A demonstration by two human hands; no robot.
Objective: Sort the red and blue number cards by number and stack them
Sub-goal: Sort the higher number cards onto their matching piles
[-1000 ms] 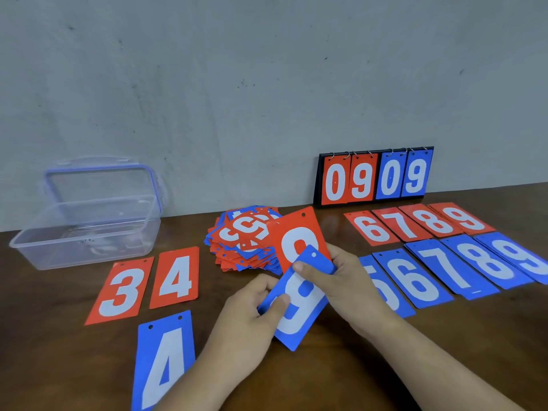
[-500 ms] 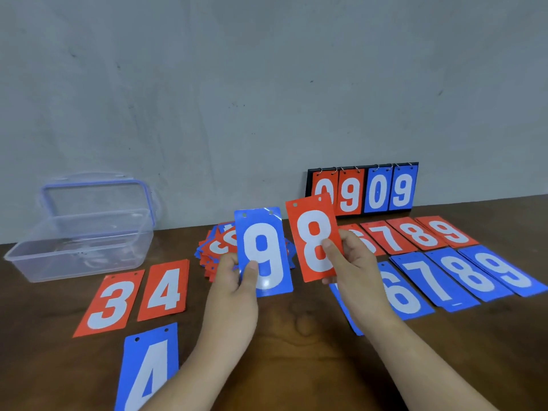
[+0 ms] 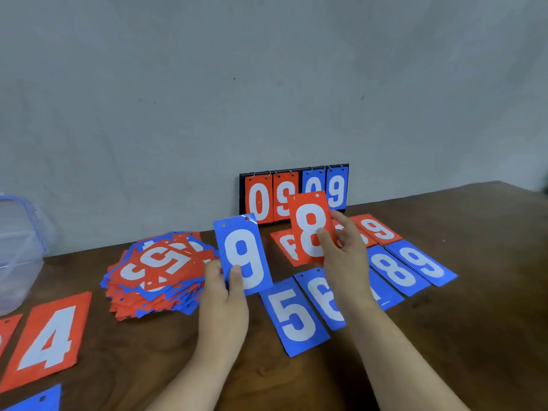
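Observation:
My left hand (image 3: 224, 295) pinches a blue 9 card (image 3: 242, 253) by its lower edge and holds it upright. My right hand (image 3: 345, 250) pinches a red 8 card (image 3: 312, 227) and holds it up over the red row. A jumbled pile of red and blue cards (image 3: 157, 271) lies left of my left hand. Blue cards 5 (image 3: 293, 314), 6 (image 3: 321, 295), 8 (image 3: 396, 269) and 9 (image 3: 422, 262) lie flat in a row at the right. A red 9 (image 3: 376, 229) and a partly hidden red card (image 3: 286, 247) lie behind them. A red 4 (image 3: 49, 336) lies at the left.
A scoreboard flip stand (image 3: 293, 192) showing 0 9 0 9 leans against the grey wall. A clear plastic box (image 3: 17, 253) with a blue-rimmed lid stands at the far left. A blue card's corner (image 3: 41, 400) shows at the bottom left. The brown table's edge (image 3: 522, 191) runs at the right.
My right hand has carried the red 8 to the right and farther back, over the red row. My left hand still holds the blue 9. The view has swung right.

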